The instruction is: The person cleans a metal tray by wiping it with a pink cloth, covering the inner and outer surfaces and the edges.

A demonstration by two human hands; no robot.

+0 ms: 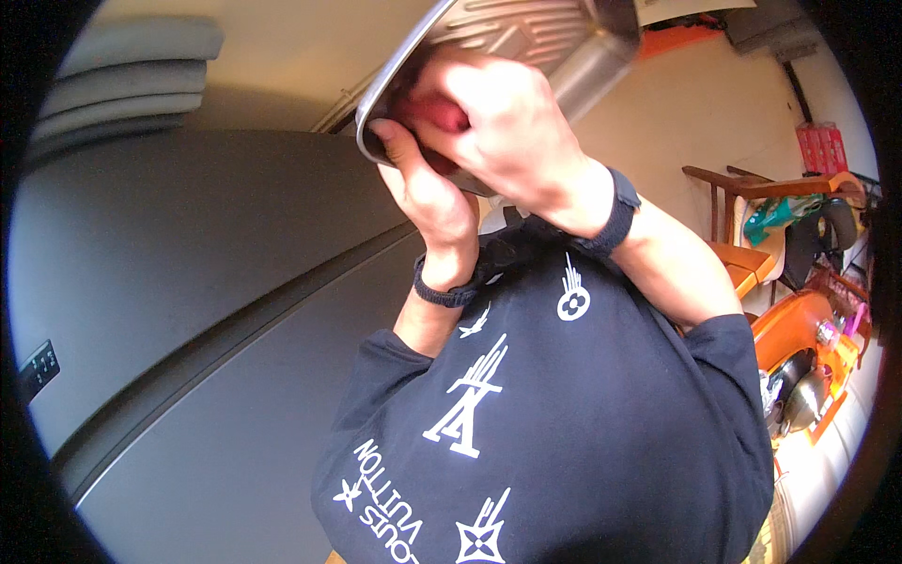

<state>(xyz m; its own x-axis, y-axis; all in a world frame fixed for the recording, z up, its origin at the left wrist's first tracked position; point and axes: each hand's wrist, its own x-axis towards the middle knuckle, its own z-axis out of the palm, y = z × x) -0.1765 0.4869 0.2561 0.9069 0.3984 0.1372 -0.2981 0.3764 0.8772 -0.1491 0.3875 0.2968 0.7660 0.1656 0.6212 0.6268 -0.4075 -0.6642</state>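
Note:
A shiny metal tray (592,77) with a ribbed bottom and a raised rim is held up, tilted, at the top centre. My left hand (440,204) grips its near left corner, with the thumb over the rim on the inside and the fingers behind. Inside that same corner is my right hand (500,120), its fingers curled and blurred. Dark reddish patches show by the curled fingers; whether they are shaded skin or a held thing cannot be told. Both wrists wear black bands, and a black printed T-shirt (578,423) fills the lower middle.
A large grey refrigerator (183,211) with a small control panel (40,368) stands close on the left. At the right are a wooden chair (757,187) with a green bag (779,217), an orange-brown wooden seat (789,317), a metal pot (805,402) and red packages (822,148).

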